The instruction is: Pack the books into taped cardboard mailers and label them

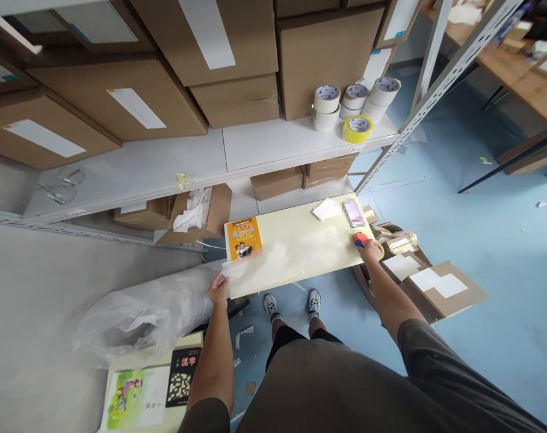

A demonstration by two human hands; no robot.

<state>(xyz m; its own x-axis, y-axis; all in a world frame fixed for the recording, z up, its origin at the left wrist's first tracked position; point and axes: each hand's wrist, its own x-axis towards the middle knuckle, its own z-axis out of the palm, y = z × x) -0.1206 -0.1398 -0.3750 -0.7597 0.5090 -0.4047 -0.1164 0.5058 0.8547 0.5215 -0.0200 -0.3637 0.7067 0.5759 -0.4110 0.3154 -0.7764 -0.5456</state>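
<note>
My left hand [217, 290] grips the near left corner of a translucent wrapping sheet [291, 261]. The sheet lies across a cream-coloured board [291, 225] and overlaps the lower part of an orange book [244, 236]. At the board's right end my right hand [369, 250] is closed around a red and blue tape dispenser [360, 239], with a yellow-edged tape roll [380, 250] showing beside the hand. Farther back on the board are a stack of white paper [326, 208] and a pixelated pinkish item [353, 213].
A large roll of clear plastic wrap [165, 307] lies left, above more books [183, 376]. Flattened cartons [445, 288] fill a box at right. The shelf [273, 150] ahead bears cartons [237, 99], white tape rolls [326, 108] and yellow tape [357, 128].
</note>
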